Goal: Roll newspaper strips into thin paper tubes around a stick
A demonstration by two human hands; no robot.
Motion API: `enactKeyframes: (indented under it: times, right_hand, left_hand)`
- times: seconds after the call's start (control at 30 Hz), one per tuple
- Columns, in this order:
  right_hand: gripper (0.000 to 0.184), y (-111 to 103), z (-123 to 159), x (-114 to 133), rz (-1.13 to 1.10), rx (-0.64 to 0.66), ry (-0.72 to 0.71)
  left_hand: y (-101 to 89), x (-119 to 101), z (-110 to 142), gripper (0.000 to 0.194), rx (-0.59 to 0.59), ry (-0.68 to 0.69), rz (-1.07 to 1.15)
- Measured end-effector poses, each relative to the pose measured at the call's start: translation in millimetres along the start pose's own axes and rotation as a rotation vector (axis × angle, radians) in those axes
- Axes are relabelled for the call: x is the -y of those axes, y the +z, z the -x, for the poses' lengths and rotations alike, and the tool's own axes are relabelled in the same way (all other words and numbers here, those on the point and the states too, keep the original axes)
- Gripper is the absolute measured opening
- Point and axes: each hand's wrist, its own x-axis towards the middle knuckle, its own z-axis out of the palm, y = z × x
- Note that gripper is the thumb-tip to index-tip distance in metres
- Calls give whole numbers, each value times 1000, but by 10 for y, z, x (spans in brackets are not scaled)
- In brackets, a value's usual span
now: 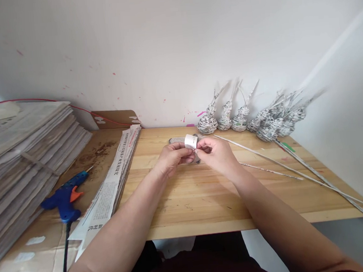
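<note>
My left hand (175, 157) and my right hand (212, 149) meet over the middle of the table, fingers pinched. Between them they hold a small curled piece of white paper (191, 141) with faint print on it. Whether it is a closed ring or just bent over cannot be made out. Right behind the hands lies a grey, cloth-like thing (173, 140) on the wooden table (197, 211), partly covered by the fingers and paper. Long thin paper sticks (265, 154) stretch rightward from near my right hand.
Several gourd-shaped woven paper pieces (207, 123) stand along the wall at the back right. Left of me are folded newspaper strips (110, 189), a blue glue gun (64, 199) with its cord on cardboard, and a tall newspaper stack (27, 158).
</note>
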Motion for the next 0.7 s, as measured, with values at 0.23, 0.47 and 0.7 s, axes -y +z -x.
enactKeyframes:
  times: [0.23,0.47,0.7]
  right_hand:
    - [5,-17,4,23,11,13,17]
    - [5,1,13,21,27,9,24]
    - [4,45,28,-19,58,11,-51]
  left_hand:
    - [-42,7,-17,22,57,18,-67]
    - [-35,10,-3,29,76,63,-86]
    - [-9,-51,18,17,4,-10,-73]
